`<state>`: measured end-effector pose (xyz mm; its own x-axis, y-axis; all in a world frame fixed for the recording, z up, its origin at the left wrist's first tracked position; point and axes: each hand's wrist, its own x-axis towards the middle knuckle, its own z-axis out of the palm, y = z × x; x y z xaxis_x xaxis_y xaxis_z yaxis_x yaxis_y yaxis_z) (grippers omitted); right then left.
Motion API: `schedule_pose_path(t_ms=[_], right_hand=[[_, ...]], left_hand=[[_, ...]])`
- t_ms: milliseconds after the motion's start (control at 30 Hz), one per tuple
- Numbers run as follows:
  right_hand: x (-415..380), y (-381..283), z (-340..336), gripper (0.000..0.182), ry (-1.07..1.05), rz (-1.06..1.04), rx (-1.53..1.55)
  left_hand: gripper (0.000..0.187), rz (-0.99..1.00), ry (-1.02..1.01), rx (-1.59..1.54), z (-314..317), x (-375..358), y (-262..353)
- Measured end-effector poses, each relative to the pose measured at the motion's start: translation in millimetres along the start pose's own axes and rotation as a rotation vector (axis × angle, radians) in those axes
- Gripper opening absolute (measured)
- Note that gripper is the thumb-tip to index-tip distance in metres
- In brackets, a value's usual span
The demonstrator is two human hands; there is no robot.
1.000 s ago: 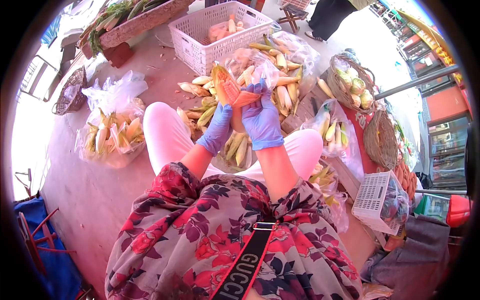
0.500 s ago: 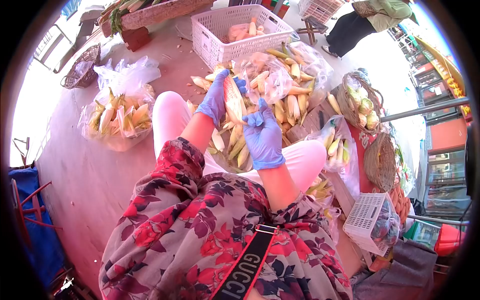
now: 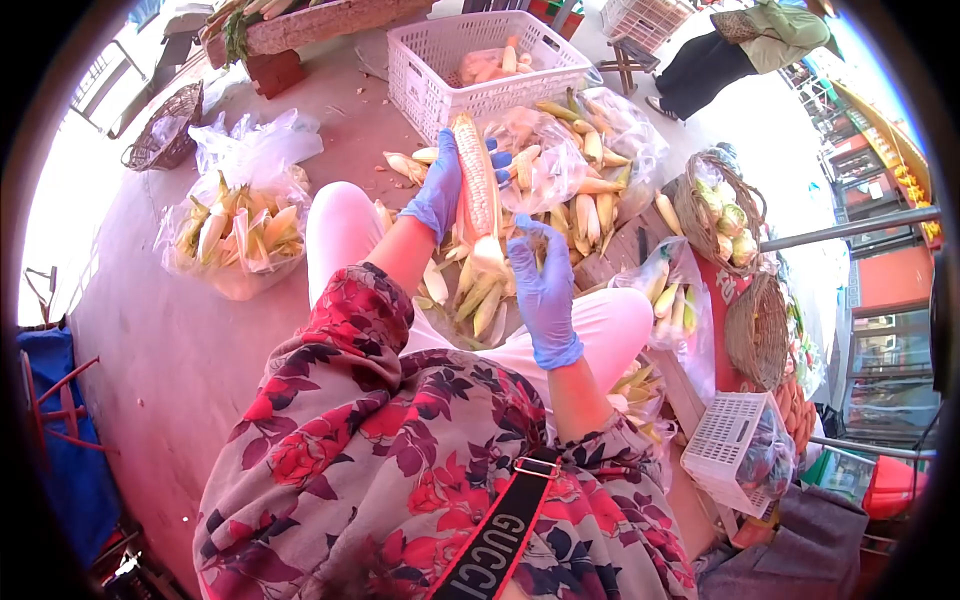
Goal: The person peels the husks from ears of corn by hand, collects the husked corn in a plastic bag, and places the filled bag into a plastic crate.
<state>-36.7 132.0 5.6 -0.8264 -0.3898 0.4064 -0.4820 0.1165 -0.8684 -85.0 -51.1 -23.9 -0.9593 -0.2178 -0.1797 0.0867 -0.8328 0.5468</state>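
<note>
My left hand (image 3: 440, 195), in a blue glove, is wrapped round an ear of corn (image 3: 477, 185). The ear stands tilted with its kernels bare along most of its length and pale husk peeled down at the lower end. My right hand (image 3: 543, 290), also gloved in blue, is just right of the ear's base with thumb and fingers apart; I see nothing in it. Under and beyond both hands lies a heap of corn in husks (image 3: 583, 215), partly covered by a clear plastic bag (image 3: 555, 165). Loose husks (image 3: 480, 300) lie between my knees.
A clear bag of corn (image 3: 235, 235) sits on the floor at left. Ahead stands a white plastic crate (image 3: 440, 95). To the right are a bag of corn (image 3: 672, 290), a wicker basket of green vegetables (image 3: 722, 215) and a smaller white crate (image 3: 725, 445). A person (image 3: 725, 55) stands beyond.
My right hand has moved from the ear down and to the right, and its fingers have opened. The ear has risen slightly and turned more upright, showing more bare kernels.
</note>
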Motion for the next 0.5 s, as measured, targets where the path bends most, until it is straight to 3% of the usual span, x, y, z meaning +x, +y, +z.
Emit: schedule_pose_path(t_ms=[33, 167, 233, 300, 500], right_hand=[[7, 7, 5, 0.043, 0.042, -0.226, -0.385], [13, 28, 20, 0.048, -0.108, 0.223, 0.129], [13, 34, 17, 0.049, -0.160, 0.371, 0.424], [14, 36, 12, 0.047, -0.205, 0.399, 0.535], [11, 32, -6, 0.042, -0.347, 0.523, 0.608]], left_hand=[[0.061, -0.003, -0.051, -0.016, 14, -11, -3], [0.048, 0.164, 0.001, -0.029, 20, -9, -25], [0.046, 0.056, 0.056, -0.006, 17, -11, -19], [0.045, -0.045, 0.091, 0.026, 15, -13, -14], [0.051, 0.020, -0.248, -0.105, 43, -29, 6]])
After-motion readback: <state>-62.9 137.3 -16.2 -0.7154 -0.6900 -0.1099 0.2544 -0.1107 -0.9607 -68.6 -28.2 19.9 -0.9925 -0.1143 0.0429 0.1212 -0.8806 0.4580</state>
